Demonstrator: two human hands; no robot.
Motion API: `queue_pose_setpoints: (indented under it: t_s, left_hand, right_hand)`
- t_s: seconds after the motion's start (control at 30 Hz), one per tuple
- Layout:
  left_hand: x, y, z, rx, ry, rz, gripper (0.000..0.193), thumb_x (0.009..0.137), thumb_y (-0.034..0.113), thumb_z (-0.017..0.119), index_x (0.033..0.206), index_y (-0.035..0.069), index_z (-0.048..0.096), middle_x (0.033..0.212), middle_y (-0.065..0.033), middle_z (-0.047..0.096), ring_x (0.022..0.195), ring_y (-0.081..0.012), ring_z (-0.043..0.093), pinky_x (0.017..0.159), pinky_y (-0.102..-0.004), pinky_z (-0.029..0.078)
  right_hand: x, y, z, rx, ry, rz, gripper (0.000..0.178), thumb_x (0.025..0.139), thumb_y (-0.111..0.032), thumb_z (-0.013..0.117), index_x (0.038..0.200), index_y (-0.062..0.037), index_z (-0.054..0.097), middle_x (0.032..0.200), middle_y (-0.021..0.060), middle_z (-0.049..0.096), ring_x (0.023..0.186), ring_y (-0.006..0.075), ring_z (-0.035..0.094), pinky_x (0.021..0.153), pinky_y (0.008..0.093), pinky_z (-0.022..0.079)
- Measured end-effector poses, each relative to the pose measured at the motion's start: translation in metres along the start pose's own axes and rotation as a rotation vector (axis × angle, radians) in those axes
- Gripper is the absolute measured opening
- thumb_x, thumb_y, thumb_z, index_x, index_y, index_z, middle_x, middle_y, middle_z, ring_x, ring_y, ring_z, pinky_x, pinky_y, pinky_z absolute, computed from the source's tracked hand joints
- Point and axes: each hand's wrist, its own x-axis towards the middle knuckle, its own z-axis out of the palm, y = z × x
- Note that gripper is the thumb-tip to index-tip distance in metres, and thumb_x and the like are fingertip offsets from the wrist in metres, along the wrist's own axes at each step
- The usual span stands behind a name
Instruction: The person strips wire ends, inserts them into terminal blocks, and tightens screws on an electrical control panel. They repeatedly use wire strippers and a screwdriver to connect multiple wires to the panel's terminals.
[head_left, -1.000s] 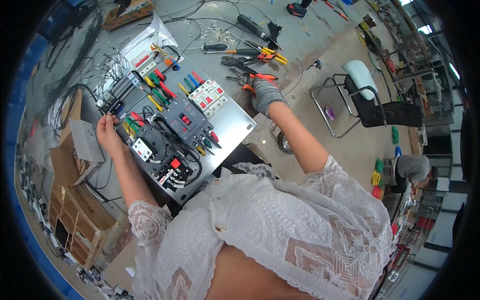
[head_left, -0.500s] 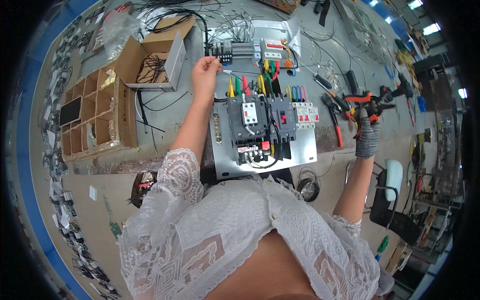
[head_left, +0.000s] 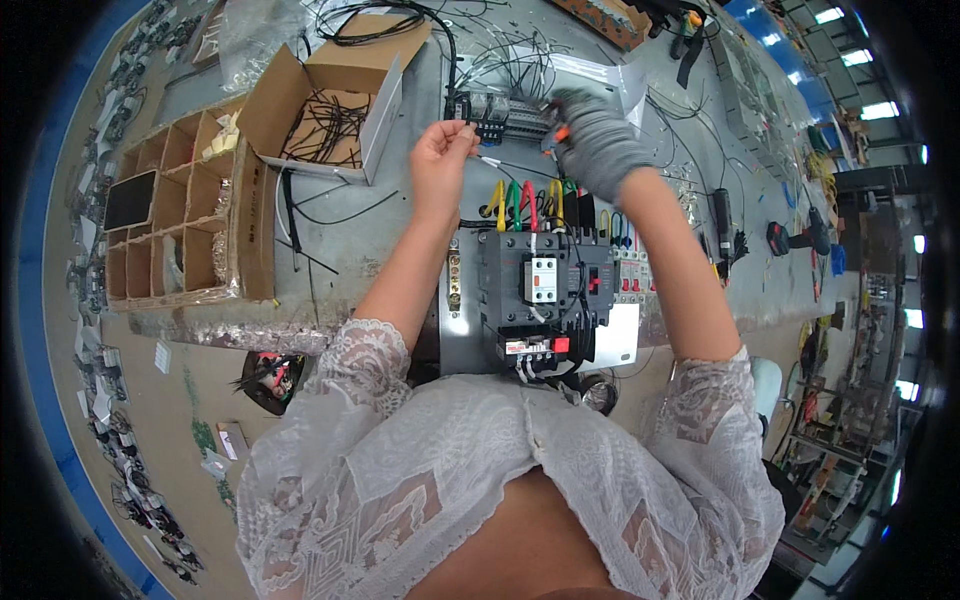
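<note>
My bare left hand (head_left: 441, 165) is closed in a pinch at the left end of the terminal strip (head_left: 524, 122). From its fingertips a thin black wire (head_left: 517, 167) with a white sleeve runs to the right. My right hand (head_left: 603, 145), in a grey knitted glove, is wrapped round a dark hand tool with orange on its handle, which looks like pliers (head_left: 561, 131). Motion and the glove hide most of the tool. Below both hands stand a grey contactor (head_left: 506, 270) and a breaker (head_left: 592, 283), with yellow, green and red sleeved leads on top.
At the left are an open carton (head_left: 381, 125) of black wires and a divided cardboard box (head_left: 249, 225). Loose wires (head_left: 520, 70) spread behind the strip. A screwdriver (head_left: 722, 215) and a cordless drill (head_left: 817, 238) lie at the right. The bench's near edge (head_left: 240, 328) runs below the boxes.
My right hand has come from the tools at the right to above the terminal strip, bringing the pliers. My left hand stays pinched by the strip; the whole view has shifted slightly.
</note>
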Motion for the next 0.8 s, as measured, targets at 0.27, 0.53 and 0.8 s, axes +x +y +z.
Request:
queue_pose_setpoints:
  t_s: [0.27, 0.53, 0.8]
  left_hand:
    - [-0.003, 0.005, 0.001, 0.020, -0.006, 0.010, 0.009, 0.088, 0.008, 0.062, 0.094, 0.002, 0.063, 0.082, -0.0009, 0.063, 0.073, -0.0080, 0.057, 0.070, -0.0226, 0.047]
    - [-0.003, 0.006, 0.001, 0.108, -0.003, 0.041, 0.007, 0.085, 0.006, 0.062, 0.090, 0.002, 0.064, 0.080, -0.0004, 0.063, 0.071, -0.0068, 0.055, 0.068, -0.0220, 0.045]
    - [-0.002, 0.002, -0.001, 0.119, -0.005, 0.026, 0.008, 0.085, 0.004, 0.061, 0.092, 0.001, 0.065, 0.079, -0.0004, 0.063, 0.072, -0.0064, 0.054, 0.068, -0.0225, 0.045]
  right_hand:
    - [0.029, -0.037, 0.045, -0.189, -0.179, 0.039, 0.053, 0.075, -0.018, 0.064, 0.123, -0.0004, 0.049, 0.117, 0.0207, 0.056, 0.111, 0.0340, 0.053, 0.096, 0.0426, 0.043]
    - [0.035, -0.043, 0.044, -0.256, -0.141, 0.042, 0.048, 0.076, -0.018, 0.061, 0.121, -0.0031, 0.051, 0.118, 0.0183, 0.056, 0.112, 0.0316, 0.055, 0.095, 0.0429, 0.043]
    - [0.036, -0.045, 0.043, -0.239, -0.162, 0.040, 0.052, 0.073, -0.021, 0.065, 0.121, -0.0039, 0.051, 0.118, 0.0176, 0.057, 0.112, 0.0322, 0.055, 0.095, 0.0430, 0.044]
